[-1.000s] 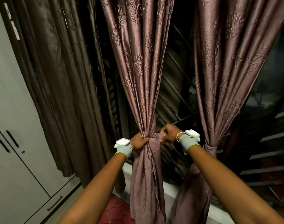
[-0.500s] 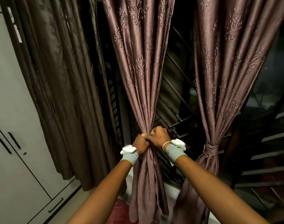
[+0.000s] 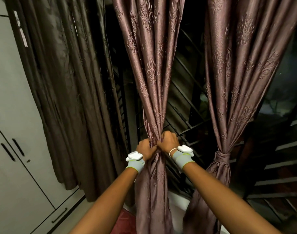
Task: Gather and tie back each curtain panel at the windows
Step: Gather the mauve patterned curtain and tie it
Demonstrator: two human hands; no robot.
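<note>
1. Head view: left hand (image 3: 145, 148) and right hand (image 3: 168, 141), two in all, fists side by side and touching, both squeezed tight on the middle curtain (image 3: 152, 78) at its pinched waist.
2. Both arms reaching straight out, knuckles up, a grey wristband (image 3: 135, 165) on each wrist.
3. Three curtains hanging in a row: middle curtain bunched in the fists, right curtain (image 3: 235, 73) well apart and already tied with a knot (image 3: 221, 155), dark curtain (image 3: 68, 90) on the left hanging loose.
4. One white cupboard (image 3: 12, 115) at far left, beside the dark curtain.
5. Dark window bars (image 3: 183, 102) showing between the curtains.
</note>
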